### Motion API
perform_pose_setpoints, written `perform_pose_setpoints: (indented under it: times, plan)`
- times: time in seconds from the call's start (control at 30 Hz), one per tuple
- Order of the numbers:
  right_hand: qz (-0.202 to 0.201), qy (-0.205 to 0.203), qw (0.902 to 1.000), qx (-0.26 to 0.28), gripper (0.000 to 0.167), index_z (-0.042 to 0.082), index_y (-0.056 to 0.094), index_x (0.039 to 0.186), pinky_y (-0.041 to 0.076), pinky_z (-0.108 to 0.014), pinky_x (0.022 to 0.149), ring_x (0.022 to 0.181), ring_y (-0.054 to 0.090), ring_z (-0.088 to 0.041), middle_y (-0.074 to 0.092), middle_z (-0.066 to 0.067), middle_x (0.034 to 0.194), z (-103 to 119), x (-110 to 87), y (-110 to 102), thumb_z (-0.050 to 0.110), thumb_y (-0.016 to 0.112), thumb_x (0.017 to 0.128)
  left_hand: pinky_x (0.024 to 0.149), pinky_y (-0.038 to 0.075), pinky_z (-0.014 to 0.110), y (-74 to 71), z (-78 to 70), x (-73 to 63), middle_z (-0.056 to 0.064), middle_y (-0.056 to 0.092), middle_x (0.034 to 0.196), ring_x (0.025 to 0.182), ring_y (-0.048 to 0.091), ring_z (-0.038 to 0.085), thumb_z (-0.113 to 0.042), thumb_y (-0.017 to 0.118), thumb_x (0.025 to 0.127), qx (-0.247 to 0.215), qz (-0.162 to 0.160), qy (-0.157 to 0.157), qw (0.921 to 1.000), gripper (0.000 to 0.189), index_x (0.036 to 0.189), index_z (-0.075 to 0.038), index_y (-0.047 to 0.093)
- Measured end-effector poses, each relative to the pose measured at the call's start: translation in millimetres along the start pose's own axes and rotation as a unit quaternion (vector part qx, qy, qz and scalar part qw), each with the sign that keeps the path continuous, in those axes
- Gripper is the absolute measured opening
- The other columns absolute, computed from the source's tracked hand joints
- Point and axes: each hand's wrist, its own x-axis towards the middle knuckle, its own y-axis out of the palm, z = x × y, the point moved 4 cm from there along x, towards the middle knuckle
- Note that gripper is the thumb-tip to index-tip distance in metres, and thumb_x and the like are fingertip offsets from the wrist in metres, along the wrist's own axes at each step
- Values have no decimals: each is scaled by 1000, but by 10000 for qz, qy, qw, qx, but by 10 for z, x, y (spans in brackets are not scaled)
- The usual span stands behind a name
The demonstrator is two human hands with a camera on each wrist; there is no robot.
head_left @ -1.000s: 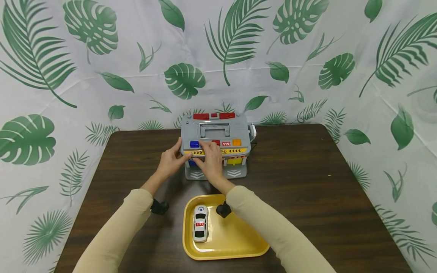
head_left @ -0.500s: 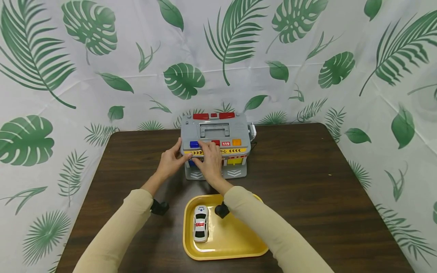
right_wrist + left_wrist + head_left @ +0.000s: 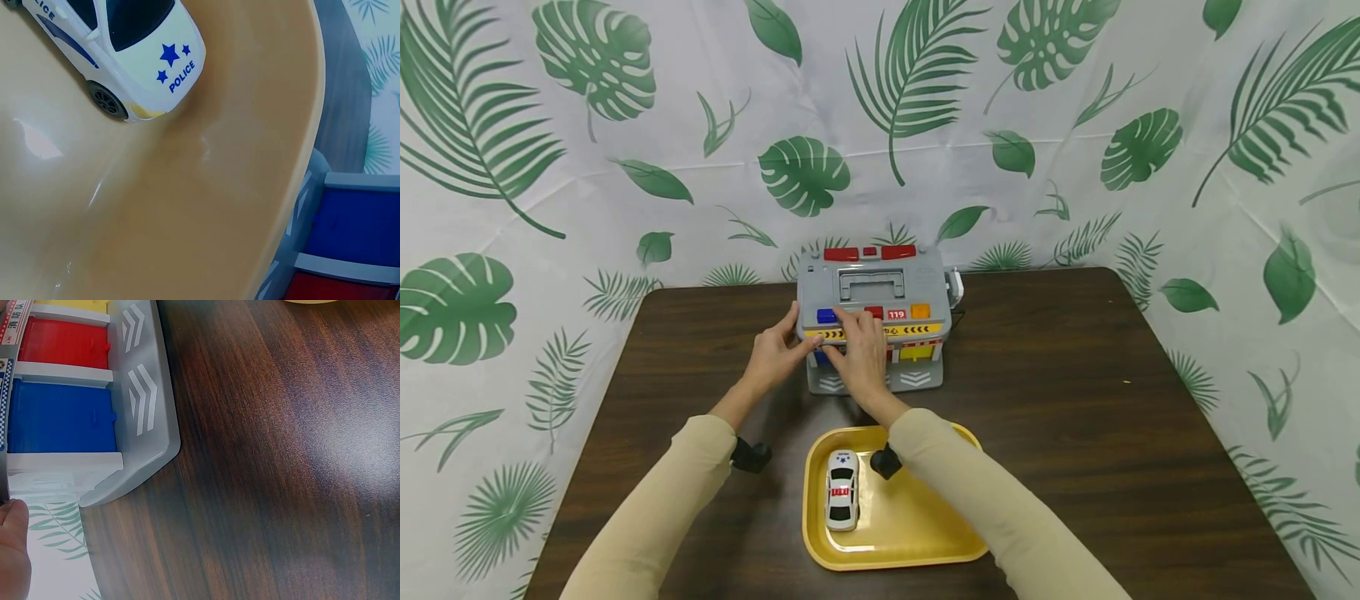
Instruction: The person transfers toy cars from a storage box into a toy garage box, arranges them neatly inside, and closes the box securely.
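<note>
A grey toy garage (image 3: 820, 283) stands at the back of the table, with a yellow band along the roof's front. In the head view my left hand (image 3: 773, 354) holds the roof's left front corner, fingers along the side and thumb on the front. My right hand (image 3: 863, 354) grips the front roof edge, its index fingertip at the blue button (image 3: 827, 316) and its thumb lower down. Blue door (image 3: 62, 419) and red door (image 3: 65, 342) look shut in the left wrist view. The right wrist view does not show my right hand.
A yellow tray (image 3: 917, 533) lies nearer me, below my right forearm. In it a white toy police car (image 3: 842, 492) rests on the left side. A white part (image 3: 955, 288) juts from the garage's right side. Leaf-patterned cloth (image 3: 700, 217) hangs behind the dark wooden table (image 3: 1060, 400).
My right forearm and wrist have shifted slightly left. Both hands stay on the garage, and the police car remains in the tray.
</note>
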Motion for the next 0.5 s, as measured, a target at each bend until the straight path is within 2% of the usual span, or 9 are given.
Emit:
perform_pose_setpoints:
  times: [0.5]
  plan:
    - [-89,-79,9997,-206,54,16,58,126,38,-33,77,89,44,-20,54,-4,106,7,-15,18,26,79,77,87,52,39,-5,-13,-7,20,42,141,119,53,29,-26,65,90,23,-3,74,10000,76,147,-1,21]
